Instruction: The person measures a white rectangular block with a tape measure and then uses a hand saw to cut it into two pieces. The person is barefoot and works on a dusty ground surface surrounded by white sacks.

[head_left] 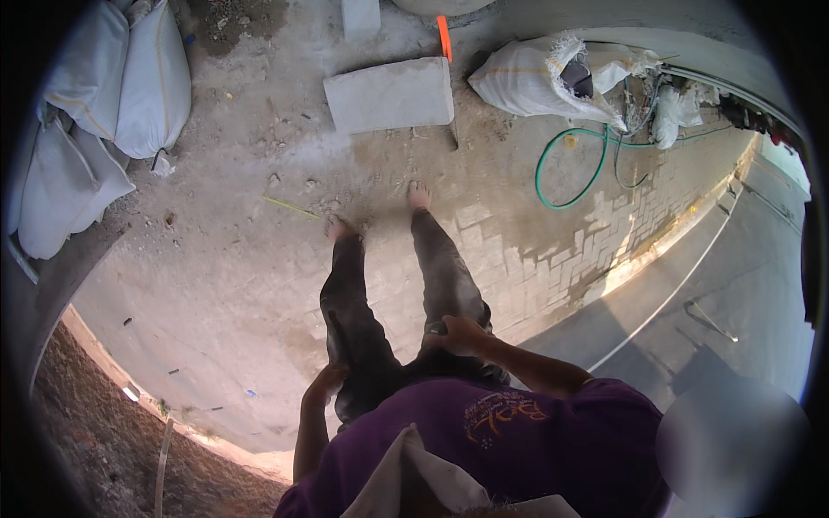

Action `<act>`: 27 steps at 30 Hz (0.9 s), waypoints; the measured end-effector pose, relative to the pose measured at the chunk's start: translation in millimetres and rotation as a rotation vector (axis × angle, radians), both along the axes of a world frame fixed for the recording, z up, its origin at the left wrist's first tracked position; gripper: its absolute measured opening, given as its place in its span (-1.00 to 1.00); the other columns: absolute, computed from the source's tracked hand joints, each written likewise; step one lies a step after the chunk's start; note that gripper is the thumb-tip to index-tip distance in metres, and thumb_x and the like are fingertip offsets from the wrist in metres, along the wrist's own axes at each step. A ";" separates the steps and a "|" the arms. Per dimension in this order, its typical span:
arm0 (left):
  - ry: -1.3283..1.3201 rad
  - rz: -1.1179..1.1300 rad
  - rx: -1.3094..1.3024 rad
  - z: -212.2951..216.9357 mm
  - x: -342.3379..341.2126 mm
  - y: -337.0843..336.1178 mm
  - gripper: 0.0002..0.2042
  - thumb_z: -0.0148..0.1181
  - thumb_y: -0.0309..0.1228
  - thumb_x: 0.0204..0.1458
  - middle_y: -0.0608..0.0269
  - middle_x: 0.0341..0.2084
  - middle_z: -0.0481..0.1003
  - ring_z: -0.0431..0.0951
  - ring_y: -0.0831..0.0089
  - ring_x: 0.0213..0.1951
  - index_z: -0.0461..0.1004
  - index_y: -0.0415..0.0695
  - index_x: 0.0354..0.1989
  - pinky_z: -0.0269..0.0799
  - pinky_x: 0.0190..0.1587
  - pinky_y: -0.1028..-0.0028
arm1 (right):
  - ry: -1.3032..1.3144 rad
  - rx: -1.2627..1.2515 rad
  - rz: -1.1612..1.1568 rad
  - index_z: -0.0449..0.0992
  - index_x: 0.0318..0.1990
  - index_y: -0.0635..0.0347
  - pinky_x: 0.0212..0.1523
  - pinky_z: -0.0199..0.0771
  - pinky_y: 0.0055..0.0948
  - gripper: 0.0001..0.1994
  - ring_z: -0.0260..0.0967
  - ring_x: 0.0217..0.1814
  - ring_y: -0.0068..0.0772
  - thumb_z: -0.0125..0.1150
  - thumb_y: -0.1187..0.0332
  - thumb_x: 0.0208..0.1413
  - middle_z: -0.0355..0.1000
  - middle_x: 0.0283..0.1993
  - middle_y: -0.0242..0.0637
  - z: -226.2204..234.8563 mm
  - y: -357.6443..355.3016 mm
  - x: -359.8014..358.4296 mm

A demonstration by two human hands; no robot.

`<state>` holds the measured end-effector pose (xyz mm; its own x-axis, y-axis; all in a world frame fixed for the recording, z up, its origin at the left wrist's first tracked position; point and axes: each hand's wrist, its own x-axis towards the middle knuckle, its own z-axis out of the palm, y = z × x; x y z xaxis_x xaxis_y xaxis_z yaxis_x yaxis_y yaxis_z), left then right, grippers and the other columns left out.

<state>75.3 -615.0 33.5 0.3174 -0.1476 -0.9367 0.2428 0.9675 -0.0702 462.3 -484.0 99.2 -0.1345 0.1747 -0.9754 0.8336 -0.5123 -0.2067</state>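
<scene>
I look straight down at my own body, standing barefoot on dusty paving in dark trousers and a purple shirt. My left hand (325, 382) hangs beside my left thigh, fingers curled loosely, with nothing seen in it. My right hand (458, 332) rests on my right thigh near the hip, fingers bent around a small dark thing that I cannot make out. A flat grey concrete slab (390, 93) lies on the ground ahead of my feet.
White filled sacks (121, 78) are stacked at the upper left. An opened white sack (553, 78) lies at the upper right beside a coiled green hose (570, 164). An orange stick (444, 36) stands behind the slab. Brick paving and a dark road run to the right; bare soil at lower left.
</scene>
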 end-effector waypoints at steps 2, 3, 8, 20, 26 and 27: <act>0.025 -0.037 -0.032 10.9 26.3 33.9 -0.76 0.20 -0.24 0.24 0.32 -0.56 0.52 0.49 0.52 -0.56 0.57 -0.15 -0.36 0.37 -0.47 0.43 | 0.004 0.002 -0.104 0.50 -0.07 0.36 0.03 0.48 -0.09 -0.33 0.55 -0.04 0.08 0.29 -0.21 0.07 0.57 -0.14 0.09 -26.5 -13.7 16.2; 0.058 -0.061 -0.036 14.4 46.0 60.2 -0.77 0.16 -0.28 0.25 0.32 -0.62 0.47 0.46 0.51 -0.63 0.54 -0.15 -0.40 0.34 -0.55 0.43 | 0.023 0.035 -0.147 0.51 -0.07 0.34 0.03 0.49 -0.10 -0.35 0.56 -0.04 0.07 0.31 -0.19 0.07 0.57 -0.14 0.08 -28.1 -7.7 20.2; 0.507 0.277 0.406 -77.9 107.4 115.6 -0.77 0.04 -0.42 0.31 0.19 -0.47 0.55 0.48 0.51 -0.59 0.45 -0.26 0.04 0.41 -0.54 0.51 | 0.094 0.255 -0.465 0.52 -0.05 0.27 0.01 0.51 -0.13 -0.43 0.56 -0.14 0.03 0.38 -0.10 0.06 0.57 -0.23 -0.03 -107.1 61.6 36.1; -0.002 1.042 0.365 -319.9 314.4 373.8 0.17 0.09 0.35 0.12 -0.38 0.46 -0.09 0.03 -0.13 0.47 -0.27 -0.49 0.47 0.02 0.49 0.06 | -0.005 0.611 -0.365 0.54 0.03 0.32 0.22 0.42 -0.20 -0.41 0.36 0.26 0.03 0.46 0.02 -0.01 0.43 0.13 0.05 -267.2 95.0 84.4; -0.285 1.329 0.335 -376.4 345.9 415.9 0.24 0.19 0.40 0.00 -0.31 0.48 -0.16 -0.15 -0.17 0.52 -0.34 -0.34 0.51 -0.16 0.53 -0.05 | 0.035 0.887 -0.539 0.55 0.03 0.28 0.19 0.44 -0.22 -0.48 0.42 0.23 -0.08 0.50 0.23 -0.08 0.48 0.09 -0.06 -245.0 149.6 80.6; -0.303 1.370 0.328 -378.2 353.2 415.9 0.22 0.21 0.39 -0.01 -0.24 0.49 -0.15 -0.15 -0.14 0.52 -0.31 -0.28 0.52 -0.16 0.53 -0.06 | 0.045 0.932 -0.586 0.55 0.03 0.27 0.17 0.46 -0.22 -0.51 0.45 0.19 -0.11 0.51 0.31 -0.09 0.51 0.03 -0.10 -241.0 150.5 81.6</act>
<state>428.6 -199.1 -344.7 0.2199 0.6357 -0.7399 -0.9085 0.4098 0.0821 543.8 -333.5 -141.9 0.1775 0.8881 -0.4239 0.4943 -0.4530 -0.7420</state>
